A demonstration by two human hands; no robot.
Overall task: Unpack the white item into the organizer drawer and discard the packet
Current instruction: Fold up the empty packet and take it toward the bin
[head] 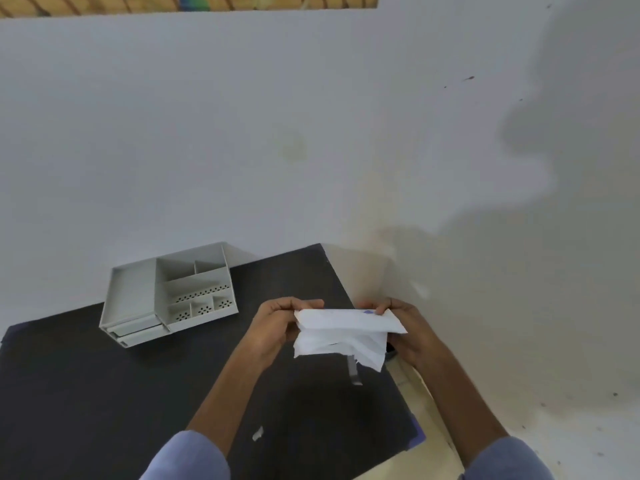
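Organizer (169, 296), pale grey plastic, sits near the far left part of the dark counter (86, 393), its back corner close to the white wall (242, 133). Its left half is a flat open tray above two shallow drawers (136, 329), both pushed in; its right half is split into several open compartments, some with rows of small holes in their fronts. Nothing can be made out inside any of them.

Further right, above the counter's right part, the left hand (277, 323) grips the left end of the white packet (346, 329), fingers (304, 304) curled over its top edge and clamped on it with the thumb behind. The packet is held up off the counter, stretched between both hands, its upper band fairly flat and a crumpled, looser flap hanging below toward the right. A small purple mark shows near its upper right edge. Whether the white item is inside cannot be told.

At the packet's right end the right hand (405, 327) pinches the top corner, fingertips closed on it. Both forearms run down to blue sleeves (187, 455) at the bottom edge.

A small pale scrap (257, 434) lies on the counter near the front, between the forearms, and a thin grey strip (354, 370) lies below the packet near the counter's right edge.
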